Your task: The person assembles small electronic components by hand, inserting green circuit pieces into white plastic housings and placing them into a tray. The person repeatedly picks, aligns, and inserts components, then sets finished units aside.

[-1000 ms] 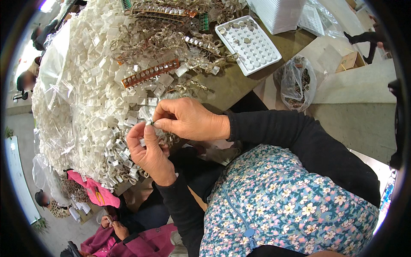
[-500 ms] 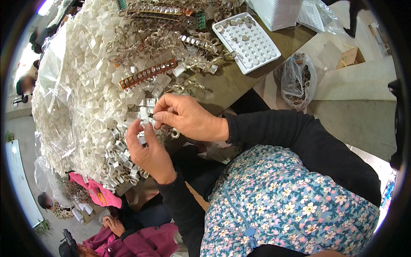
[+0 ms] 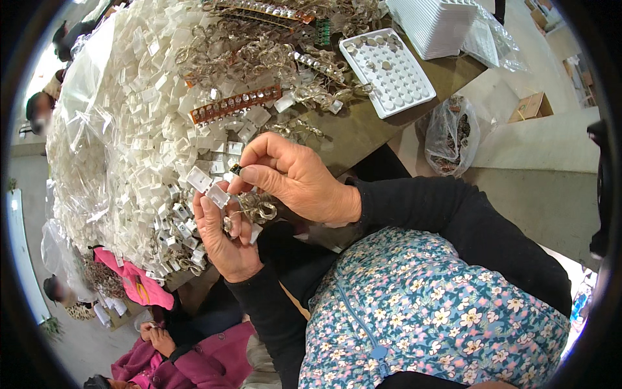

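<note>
My left hand [image 3: 227, 243] is closed on a small translucent plastic case [image 3: 218, 196], which looks hinged open. Between the thumb and forefinger of my right hand [image 3: 298, 178] is a small dark circuit board [image 3: 236, 168], just above the case. A loop of thin wire [image 3: 260, 209] hangs by both hands; I cannot tell what it joins. Beyond my fingers spreads a big heap of white and clear plastic cases [image 3: 152, 110]. An orange strip of small circuit boards [image 3: 236, 104] lies on its near right side.
Tangled wire bundles [image 3: 249, 55] cover the far part of the table. A white tray [image 3: 405, 107] of button cells lies right of them, beside stacked white trays [image 3: 431, 26]. A clear bag [image 3: 451, 136] holds dark items. At lower left sits a person in a magenta top [image 3: 210, 360].
My left hand now holds an open plastic case, turned up beneath my right hand. The right hand keeps its small board and has shifted slightly right. The whole view has shifted a little.
</note>
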Motion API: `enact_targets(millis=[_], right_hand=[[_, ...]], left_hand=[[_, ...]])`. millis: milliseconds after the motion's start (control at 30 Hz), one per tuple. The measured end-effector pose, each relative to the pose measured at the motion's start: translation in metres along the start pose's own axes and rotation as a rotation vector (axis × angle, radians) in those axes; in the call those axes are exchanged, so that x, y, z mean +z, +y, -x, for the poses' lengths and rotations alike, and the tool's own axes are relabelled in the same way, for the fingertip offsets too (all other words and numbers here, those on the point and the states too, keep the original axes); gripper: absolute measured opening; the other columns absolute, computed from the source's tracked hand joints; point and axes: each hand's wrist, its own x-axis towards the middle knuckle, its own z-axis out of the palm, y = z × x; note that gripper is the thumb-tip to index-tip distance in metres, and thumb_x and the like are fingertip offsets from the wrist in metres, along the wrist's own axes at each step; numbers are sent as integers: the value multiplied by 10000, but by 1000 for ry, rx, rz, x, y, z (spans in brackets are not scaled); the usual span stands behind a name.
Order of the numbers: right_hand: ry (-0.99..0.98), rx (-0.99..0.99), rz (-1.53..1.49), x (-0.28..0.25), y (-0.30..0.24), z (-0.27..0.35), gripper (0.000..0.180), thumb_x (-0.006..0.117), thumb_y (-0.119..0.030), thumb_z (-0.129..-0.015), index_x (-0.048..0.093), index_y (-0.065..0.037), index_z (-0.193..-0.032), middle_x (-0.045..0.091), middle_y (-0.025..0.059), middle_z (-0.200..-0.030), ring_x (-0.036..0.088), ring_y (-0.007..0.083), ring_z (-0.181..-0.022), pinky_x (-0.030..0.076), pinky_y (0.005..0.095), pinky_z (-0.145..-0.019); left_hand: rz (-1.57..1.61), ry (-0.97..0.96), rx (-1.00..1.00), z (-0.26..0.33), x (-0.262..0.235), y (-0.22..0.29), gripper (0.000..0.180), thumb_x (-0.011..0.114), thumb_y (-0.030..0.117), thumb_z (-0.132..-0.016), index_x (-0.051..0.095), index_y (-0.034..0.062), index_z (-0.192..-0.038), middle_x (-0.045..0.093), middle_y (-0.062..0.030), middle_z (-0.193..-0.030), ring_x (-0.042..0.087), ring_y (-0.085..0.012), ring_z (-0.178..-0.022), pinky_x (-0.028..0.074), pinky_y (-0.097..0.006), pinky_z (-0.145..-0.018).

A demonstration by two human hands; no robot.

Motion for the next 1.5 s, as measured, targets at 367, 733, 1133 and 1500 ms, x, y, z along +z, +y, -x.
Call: enact_targets(millis=[367, 733, 1133, 1500], right_hand=[[-50, -3, 131, 7, -11, 5, 180, 563, -147, -942, 522, 15, -1008, 611, 46, -844, 621, 102, -803, 505, 237, -716], [-178, 305, 105, -1, -18, 1, 190, 571, -149, -941, 544, 15, -1034, 595, 29, -886, 578, 80, -804, 486, 221, -720], [-196, 397, 157, -3, -15, 2, 195, 562, -181, -947, 572, 4, -1006, 589, 7, -819, 547, 66, -754, 465, 208, -706], [-146, 379, 197, 8, -17, 5, 170, 566, -139, -928, 570, 31, -924, 593, 35, -749, 578, 92, -661, 520, 249, -557]], left_hand=[[99, -5, -17, 6, -1, -8, 268, 570, 226, -933, 501, 58, -1131, 625, -71, -954, 423, -45, -463, 292, -157, -325], [0, 77, 78, 15, 12, -14, 234, 619, 185, -906, 529, 83, -1096, 584, -14, -791, 502, -61, -505, 315, -175, -349], [1, 106, 103, 23, 16, -15, 215, 657, 195, -882, 553, 95, -1042, 560, 14, -690, 465, -47, -465, 299, -166, -348], [-38, 48, 209, 24, 12, -28, 306, 703, 226, -848, 517, 94, -1050, 487, 38, -856, 506, -42, -532, 312, -162, -366]])
